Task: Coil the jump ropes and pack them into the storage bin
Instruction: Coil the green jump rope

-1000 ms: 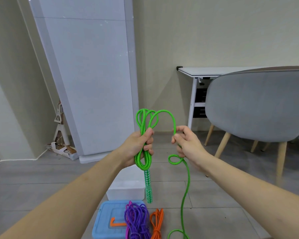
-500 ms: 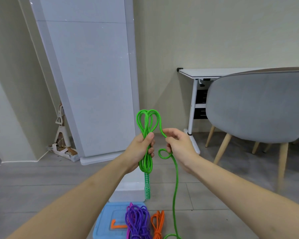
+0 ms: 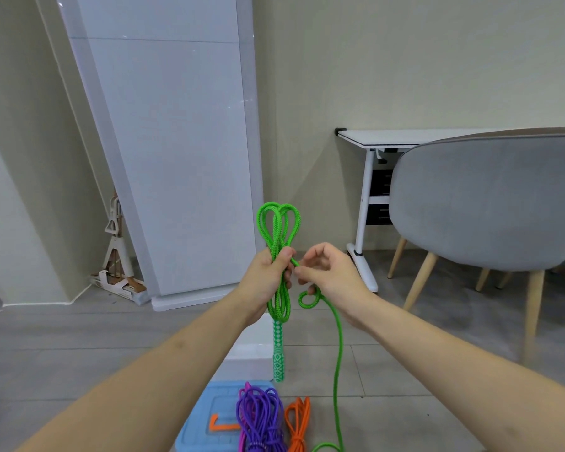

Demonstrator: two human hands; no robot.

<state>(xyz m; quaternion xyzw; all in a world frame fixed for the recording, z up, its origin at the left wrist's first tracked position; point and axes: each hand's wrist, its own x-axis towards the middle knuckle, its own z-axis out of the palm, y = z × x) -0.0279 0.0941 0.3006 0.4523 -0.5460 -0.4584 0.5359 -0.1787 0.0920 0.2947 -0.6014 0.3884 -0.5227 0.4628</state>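
A green jump rope point(image 3: 278, 230) is gathered into several upright loops. My left hand point(image 3: 268, 272) grips the bundle at its middle, and a patterned green handle point(image 3: 278, 353) hangs below it. Just to the right, my right hand point(image 3: 327, 272) pinches the free strand close to the bundle. A small loop curls under that hand and the rest trails down to the floor. Below lies a blue storage bin point(image 3: 206, 425) with its lid on and an orange latch. A coiled purple rope point(image 3: 260, 419) rests on its right side, an orange rope point(image 3: 297, 425) on the floor beside it.
A white foam box point(image 3: 252, 350) stands on the floor behind the bin. A grey chair point(image 3: 483, 203) on wooden legs and a white desk point(image 3: 388, 138) fill the right. A tall white panel point(image 3: 177, 141) leans on the wall, with a folded stand point(image 3: 115, 243) at its left.
My right hand has moved left, bringing the free strand up against the bundle. The wide outer loop at the top has closed in to match the others.
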